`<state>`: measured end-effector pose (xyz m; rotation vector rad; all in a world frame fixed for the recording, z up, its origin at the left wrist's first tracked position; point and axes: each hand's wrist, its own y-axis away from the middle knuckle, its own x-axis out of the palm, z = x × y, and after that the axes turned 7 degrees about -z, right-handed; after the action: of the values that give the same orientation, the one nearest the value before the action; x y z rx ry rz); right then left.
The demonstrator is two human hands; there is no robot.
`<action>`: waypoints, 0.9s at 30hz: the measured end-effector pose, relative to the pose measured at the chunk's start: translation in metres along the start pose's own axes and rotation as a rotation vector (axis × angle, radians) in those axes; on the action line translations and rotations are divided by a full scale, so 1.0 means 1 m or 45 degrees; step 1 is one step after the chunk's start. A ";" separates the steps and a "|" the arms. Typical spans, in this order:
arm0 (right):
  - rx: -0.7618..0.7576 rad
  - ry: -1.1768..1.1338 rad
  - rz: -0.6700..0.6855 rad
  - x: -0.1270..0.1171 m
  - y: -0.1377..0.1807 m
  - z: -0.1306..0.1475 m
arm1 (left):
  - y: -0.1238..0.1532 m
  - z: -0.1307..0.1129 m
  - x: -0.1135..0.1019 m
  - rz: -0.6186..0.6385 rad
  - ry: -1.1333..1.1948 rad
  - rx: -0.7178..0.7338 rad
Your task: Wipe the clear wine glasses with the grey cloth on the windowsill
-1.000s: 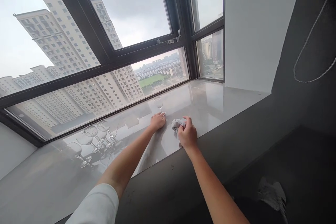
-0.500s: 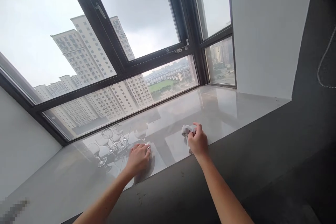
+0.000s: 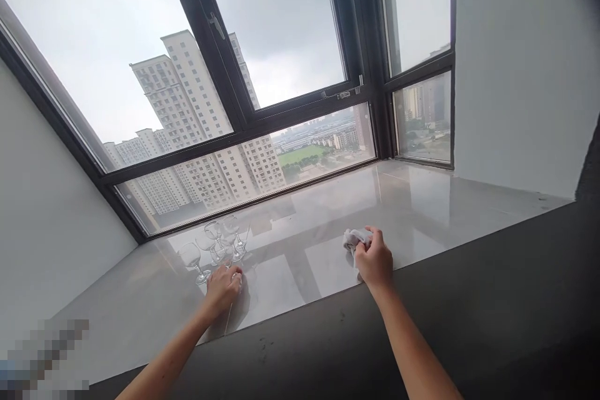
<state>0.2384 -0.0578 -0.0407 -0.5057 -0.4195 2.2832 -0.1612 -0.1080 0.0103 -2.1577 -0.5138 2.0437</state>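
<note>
My left hand (image 3: pixel 222 288) reaches over the sill with its fingers curled around the lower part of a clear wine glass (image 3: pixel 239 279); most of that glass is hidden or hard to make out against the reflections. Just beyond it stand several more stemmed wine glasses (image 3: pixel 238 249) in a loose group, one of them (image 3: pixel 190 255) set apart to the left. In my right hand (image 3: pixel 376 260), closed and near the sill's front edge, is a crumpled white cloth (image 3: pixel 356 238).
The glossy pale windowsill (image 3: pixel 300 231) mirrors the window and the glasses. Behind it rises a dark window frame (image 3: pixel 244 137) with a handle (image 3: pixel 216 25). White walls close off both sides, and the sill's front edge drops to a dark wall (image 3: pixel 319 337).
My left hand has slid left along the sill with the wine glass, closer to the other glasses. My right hand still grips the cloth. The whole view has shifted to the left.
</note>
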 end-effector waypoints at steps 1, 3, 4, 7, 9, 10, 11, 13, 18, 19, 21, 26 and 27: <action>-0.002 0.000 0.003 0.000 0.000 0.000 | -0.004 0.000 0.002 0.023 0.063 0.005; -0.006 -0.001 0.008 0.000 0.000 -0.001 | -0.011 -0.005 0.008 0.037 0.208 0.043; -0.010 -0.002 0.006 0.000 0.000 -0.001 | -0.014 -0.010 0.012 0.028 0.269 0.076; -0.036 -0.009 -0.012 0.001 0.001 -0.001 | -0.019 -0.042 0.020 -0.040 0.398 0.214; -0.055 -0.015 -0.030 0.001 0.001 -0.002 | -0.024 -0.074 0.024 -0.095 0.470 0.295; -0.060 -0.018 -0.034 0.000 0.001 -0.002 | -0.027 -0.091 0.026 -0.135 0.506 0.332; -0.062 -0.019 -0.038 0.000 0.001 -0.002 | -0.031 -0.108 0.027 -0.181 0.536 0.381; -0.067 -0.019 -0.037 -0.001 0.001 -0.003 | -0.040 -0.136 0.029 -0.283 0.584 0.497; -0.060 -0.001 -0.030 -0.002 -0.001 -0.006 | -0.057 -0.158 0.034 -0.346 0.665 0.659; -0.055 0.004 -0.020 -0.001 -0.001 -0.006 | -0.058 -0.155 0.034 -0.353 0.690 0.640; -0.055 0.030 0.015 0.001 0.000 -0.005 | -0.059 -0.146 0.035 -0.389 0.745 0.558; -0.096 0.164 0.067 0.007 0.006 0.002 | -0.060 -0.141 0.042 -0.339 0.905 0.515; -0.089 0.168 0.071 0.007 0.007 0.004 | -0.060 -0.143 0.045 -0.294 0.934 0.540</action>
<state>0.2276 -0.0583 -0.0418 -0.7072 -0.4250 2.2781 -0.0280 -0.0168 -0.0015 -2.2247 -0.1885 1.0064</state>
